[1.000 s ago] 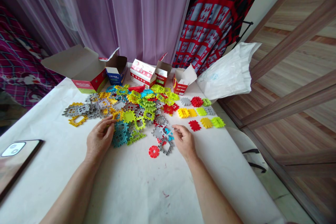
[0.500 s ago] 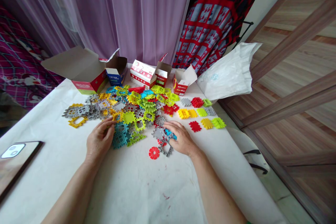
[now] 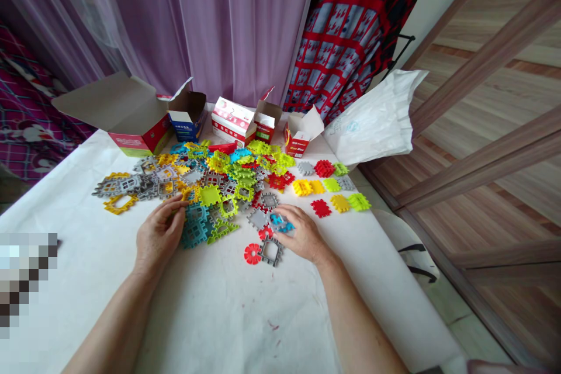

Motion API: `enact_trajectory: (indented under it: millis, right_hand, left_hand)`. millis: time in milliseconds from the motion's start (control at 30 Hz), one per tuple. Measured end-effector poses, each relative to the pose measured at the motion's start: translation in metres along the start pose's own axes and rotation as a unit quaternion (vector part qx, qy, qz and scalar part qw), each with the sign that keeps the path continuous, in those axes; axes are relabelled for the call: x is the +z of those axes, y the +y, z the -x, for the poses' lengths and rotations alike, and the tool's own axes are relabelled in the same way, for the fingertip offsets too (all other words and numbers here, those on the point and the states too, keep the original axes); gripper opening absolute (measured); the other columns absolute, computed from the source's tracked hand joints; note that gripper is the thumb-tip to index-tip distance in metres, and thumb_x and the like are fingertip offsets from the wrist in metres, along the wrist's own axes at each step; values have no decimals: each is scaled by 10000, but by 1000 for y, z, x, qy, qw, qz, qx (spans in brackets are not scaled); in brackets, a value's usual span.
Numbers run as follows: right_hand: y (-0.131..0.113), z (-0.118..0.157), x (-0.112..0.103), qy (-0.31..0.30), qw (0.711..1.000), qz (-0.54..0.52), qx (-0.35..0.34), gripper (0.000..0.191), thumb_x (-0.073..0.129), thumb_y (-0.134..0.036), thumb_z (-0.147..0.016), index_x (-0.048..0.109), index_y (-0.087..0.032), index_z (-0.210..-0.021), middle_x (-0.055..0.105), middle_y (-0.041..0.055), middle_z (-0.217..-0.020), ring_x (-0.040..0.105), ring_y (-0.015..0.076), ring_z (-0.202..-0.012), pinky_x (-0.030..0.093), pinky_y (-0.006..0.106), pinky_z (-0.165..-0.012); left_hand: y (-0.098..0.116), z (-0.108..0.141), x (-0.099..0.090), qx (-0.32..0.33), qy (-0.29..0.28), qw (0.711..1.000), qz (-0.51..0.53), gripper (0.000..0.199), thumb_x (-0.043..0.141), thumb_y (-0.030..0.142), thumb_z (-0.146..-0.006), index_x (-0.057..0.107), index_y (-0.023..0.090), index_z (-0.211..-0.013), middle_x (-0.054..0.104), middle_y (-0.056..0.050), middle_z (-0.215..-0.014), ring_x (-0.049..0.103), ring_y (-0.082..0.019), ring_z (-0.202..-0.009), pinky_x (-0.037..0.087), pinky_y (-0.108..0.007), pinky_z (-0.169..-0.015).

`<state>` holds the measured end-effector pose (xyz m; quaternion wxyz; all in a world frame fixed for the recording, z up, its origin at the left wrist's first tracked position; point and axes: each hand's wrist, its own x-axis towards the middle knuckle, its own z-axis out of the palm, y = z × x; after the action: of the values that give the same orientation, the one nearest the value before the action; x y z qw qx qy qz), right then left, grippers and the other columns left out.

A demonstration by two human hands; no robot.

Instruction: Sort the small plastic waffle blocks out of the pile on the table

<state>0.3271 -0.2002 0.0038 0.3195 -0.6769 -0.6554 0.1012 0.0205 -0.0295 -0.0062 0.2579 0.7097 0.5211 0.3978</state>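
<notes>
A heap of interlocking plastic building pieces point(image 3: 210, 195) in yellow, lime, teal, grey and red lies on the white-covered table point(image 3: 210, 315). My right hand point(image 3: 302, 235) has thumb and fingers closed around a blue building piece point(image 3: 280, 222) at the heap's near right side. Just left of these fingers are a flat grey square piece point(image 3: 258, 220), a dark grey frame piece point(image 3: 271, 251) and a red flower-shaped disc point(image 3: 252, 254). At the near left edge of the heap rests my left hand point(image 3: 160, 231), thumb apart from the fingers, beside teal pieces point(image 3: 195, 228); nothing shows in it.
Small groups of sorted square pieces, including red point(image 3: 321, 208) and yellow point(image 3: 340, 203), sit at the right. Open cardboard boxes point(image 3: 139, 137) line the back, with a white bag point(image 3: 377, 120) at the back right corner. A pixelated patch covers the table's left edge.
The view has shifted slightly. My right fingers have closed around the blue piece, showing more of it. My left hand stays by the heap.
</notes>
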Motion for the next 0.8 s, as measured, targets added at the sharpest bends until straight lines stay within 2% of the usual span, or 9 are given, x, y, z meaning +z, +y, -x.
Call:
enact_trajectory:
  millis: [167,300,400,533,667,800]
  right_hand:
    - [1,0,-1,3,1000,3,5,546,741,-201,-774,664,-258,-1312,663,96,-1387,615,249,-1288,487,418,-1120]
    - [1,-2,0,-8,1000,6,2,565,710,-151,-770,651,-244,-1324,673,96,-1375,618,243,-1277,482,417,-1118]
    - [0,-2,1,-1,1000,16,13,563,743,-202,-774,640,-232,-1326,692,100,-1325,634,247,-1233,497,413,-1087]
    - [0,-1,1,60,996,61,40,559,799,-326,-764,644,-222,-1291,719,105,-1210,659,264,-1128,523,400,-1001]
    - [3,0,-2,171,964,165,124,539,791,-488,-792,647,-187,-1215,722,146,-1098,652,298,-1041,507,400,-920]
    - [8,3,0,192,931,241,195,555,778,-590,-804,637,-186,-1158,723,150,-1005,644,289,-955,483,364,-830]
  left_hand:
    - [2,0,-1,3,0,1000,0,313,535,482,-870,753,279,-966,753,-21,-1235,713,-227,-1115,557,-381,-1028]
    - [3,0,-2,2,-3,1000,-6,329,525,491,-874,750,274,-974,745,-27,-1255,704,-238,-1142,546,-399,-1049]
    - [4,0,-2,0,-3,1000,-10,342,520,505,-874,750,274,-978,743,-29,-1260,703,-247,-1147,553,-410,-1042]
    - [3,0,-2,4,-3,1000,-12,332,530,504,-871,747,277,-979,744,-25,-1254,707,-247,-1137,550,-414,-1052]
    - [2,0,-2,7,-4,1000,-10,315,534,489,-870,742,279,-979,748,-20,-1247,703,-250,-1148,550,-417,-1058]
    - [2,0,-2,-2,-6,1000,-12,298,542,487,-872,740,288,-972,744,-13,-1258,707,-255,-1138,552,-435,-1062]
